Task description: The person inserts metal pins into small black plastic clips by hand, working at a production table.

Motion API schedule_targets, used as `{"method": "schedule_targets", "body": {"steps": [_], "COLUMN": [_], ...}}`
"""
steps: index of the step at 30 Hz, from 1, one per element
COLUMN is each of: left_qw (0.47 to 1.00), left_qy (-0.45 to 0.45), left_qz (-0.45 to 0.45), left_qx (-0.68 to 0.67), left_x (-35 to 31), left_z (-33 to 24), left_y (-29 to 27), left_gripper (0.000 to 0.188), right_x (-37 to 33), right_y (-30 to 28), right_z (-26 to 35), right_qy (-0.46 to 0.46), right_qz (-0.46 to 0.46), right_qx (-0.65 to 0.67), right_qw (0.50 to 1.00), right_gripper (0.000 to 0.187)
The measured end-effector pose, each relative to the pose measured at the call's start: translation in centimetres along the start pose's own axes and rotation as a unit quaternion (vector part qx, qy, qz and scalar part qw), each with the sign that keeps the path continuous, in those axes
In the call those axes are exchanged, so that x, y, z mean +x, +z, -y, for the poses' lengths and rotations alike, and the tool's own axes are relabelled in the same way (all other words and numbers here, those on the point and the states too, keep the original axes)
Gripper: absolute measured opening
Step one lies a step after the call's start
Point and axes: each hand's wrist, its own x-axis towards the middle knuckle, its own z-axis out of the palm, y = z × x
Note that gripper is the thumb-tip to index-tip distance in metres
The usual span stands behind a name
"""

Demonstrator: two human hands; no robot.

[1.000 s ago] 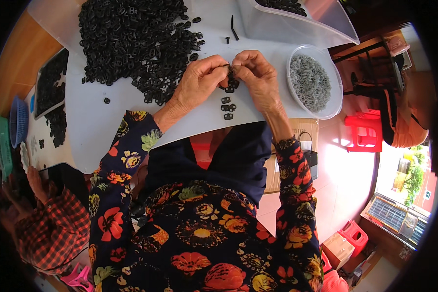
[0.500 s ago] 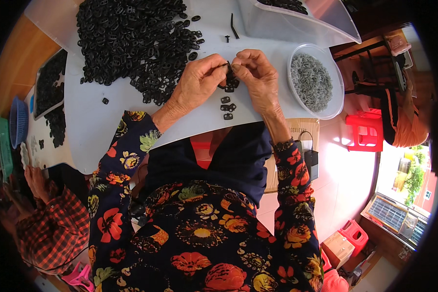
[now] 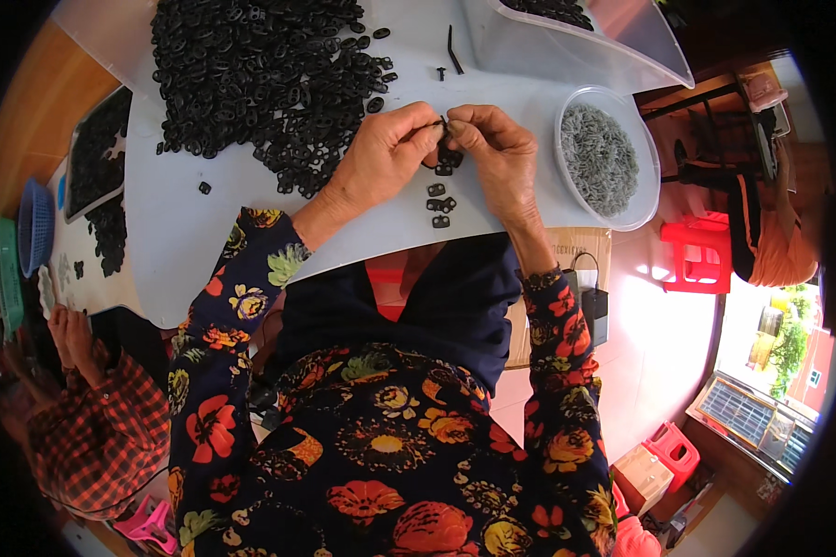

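Observation:
My left hand [image 3: 381,153] and my right hand [image 3: 500,156] meet fingertip to fingertip over the white table [image 3: 228,246]. Both pinch a small black plastic piece [image 3: 443,122], mostly hidden by the fingers. Just beneath the hands lie a few black pieces [image 3: 449,163], partly covered. Nearer me, a short column of small two-holed black plastic pieces [image 3: 440,205] rests close to the table's front edge. To the left of my left hand spreads a big heap of black oval two-holed plastic pieces [image 3: 251,79].
Right of my hands stands a round clear tub [image 3: 658,167] of small grey parts [image 3: 599,160]. Behind it is a clear plastic bin [image 3: 576,58]. A thin black rod [image 3: 454,51] lies farther back. At left, a person in a checked shirt [image 3: 107,432] sits by a tray [image 3: 84,190].
My hands stay pinched together with only slight finger movement. The whole view has shifted a little. The person at left has drawn their hands closer together.

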Motion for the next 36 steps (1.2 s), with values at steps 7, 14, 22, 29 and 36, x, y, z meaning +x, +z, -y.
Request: {"method": "schedule_targets", "body": {"steps": [7, 14, 22, 29, 36], "left_qw": [0.994, 1.000, 0.995, 1.000, 0.997], "left_qy": [-0.072, 0.004, -0.064, 0.005, -0.042], "left_qz": [0.073, 0.024, 0.049, 0.009, 0.012], "left_qx": [-0.038, 0.020, -0.051, -0.011, -0.063], "left_x": [0.2, 0.1, 0.2, -0.4, -0.2], "left_z": [-0.5, -0.4, -0.1, 0.4, 0.3], "left_y": [-0.5, -0.3, -0.4, 0.6, 0.2], "left_gripper": [0.013, 0.011, 0.014, 0.012, 0.012], "right_x": [0.0, 0.0, 0.0, -0.6, -0.1], "right_y": [-0.2, 0.0, -0.1, 0.0, 0.3], "right_z": [-0.2, 0.1, -0.3, 0.1, 0.8], "right_qy": [-0.018, -0.010, -0.044, -0.016, -0.027], "right_qz": [0.014, 0.011, 0.018, -0.001, -0.010], "right_qx": [-0.008, -0.048, -0.017, -0.064, -0.008], "right_qw": [1.000, 0.999, 0.999, 0.998, 1.000], "right_gripper": [0.010, 0.014, 0.014, 0.014, 0.016]}}
